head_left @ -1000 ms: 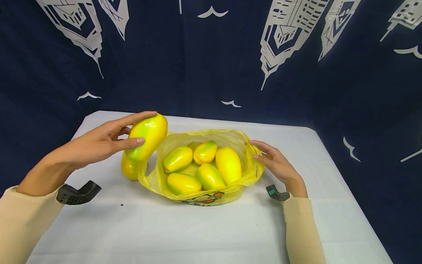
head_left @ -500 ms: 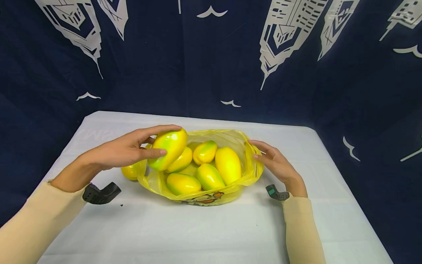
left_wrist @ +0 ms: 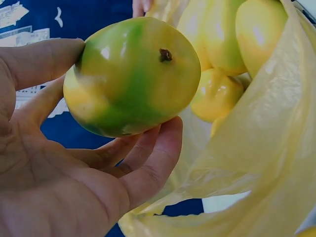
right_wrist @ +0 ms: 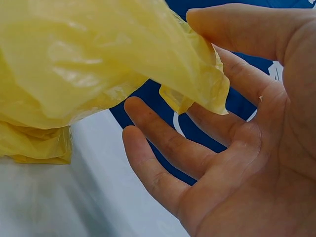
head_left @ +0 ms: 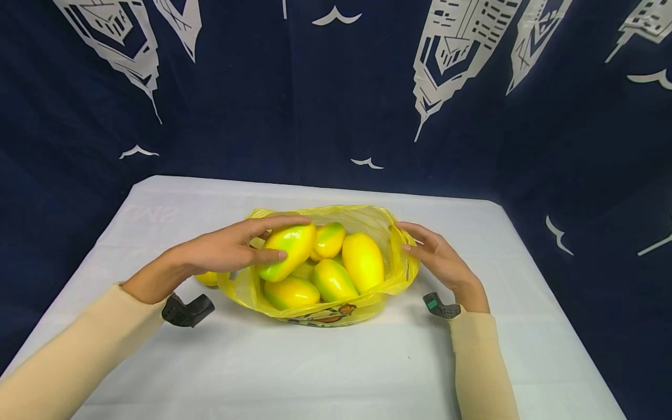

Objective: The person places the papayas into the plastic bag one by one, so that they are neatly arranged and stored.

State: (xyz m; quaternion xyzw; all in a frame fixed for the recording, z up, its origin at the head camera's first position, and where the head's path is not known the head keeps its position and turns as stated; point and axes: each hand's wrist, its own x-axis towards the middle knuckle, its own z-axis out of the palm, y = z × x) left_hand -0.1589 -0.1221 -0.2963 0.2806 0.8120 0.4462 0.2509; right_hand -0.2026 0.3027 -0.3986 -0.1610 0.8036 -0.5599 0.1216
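My left hand [head_left: 226, 251] grips a yellow-green mango [head_left: 294, 248] over the left part of the yellow plastic bag [head_left: 375, 306]. In the left wrist view this mango [left_wrist: 133, 84] shows its brown stem end, with the thumb on one side and the fingers beneath. Several more mangoes [head_left: 363, 262] lie inside the bag, one now mostly behind the held one. The right hand [head_left: 443, 259] holds the bag's right rim between thumb and fingers. In the right wrist view a corner of the bag [right_wrist: 197, 74] passes between them, while the lower fingers [right_wrist: 163, 133] spread apart from it.
One more mango [head_left: 207, 279] lies on the white table [head_left: 315, 367] left of the bag, partly hidden by the left hand. A dark blue cloth [head_left: 336, 105] with white building prints hangs behind the table.
The left hand has carried the mango rightward and down, from outside the bag's left side to over its opening. The right hand stays at the rim.
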